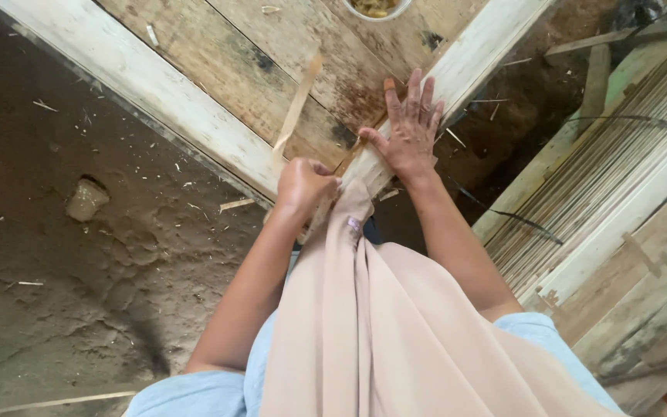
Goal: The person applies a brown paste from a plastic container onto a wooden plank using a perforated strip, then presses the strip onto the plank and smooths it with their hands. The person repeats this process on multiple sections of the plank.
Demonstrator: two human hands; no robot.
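Packed earth floor [63, 255], littered with shavings and splinters, is spreading out to the left of the hands, and a rough plank worktop [194, 93] with pale framing boards is lying just ahead of them. The person is leaning over it, a long beige scarf [372, 324] hanging down between the arms. The left hand [305, 185] is curling into a closed fist around the near end of a thin wooden strip [296, 108], which is angling up and away across the planks. The right hand [411, 127] is lying flat, fingers spread and gripping nothing, pressing on the pale edge board [457, 66] just to the right of the strip. To the far right of that hand a bundle of similar thin slats [604, 177] is lying stacked. A bowl rim [380, 11] is peeking in beyond the fingertips. The strip is looking light, springy and likely to snap or splinter if bent hard; holding it low near the end, as the fist is doing, seems the safest grip.
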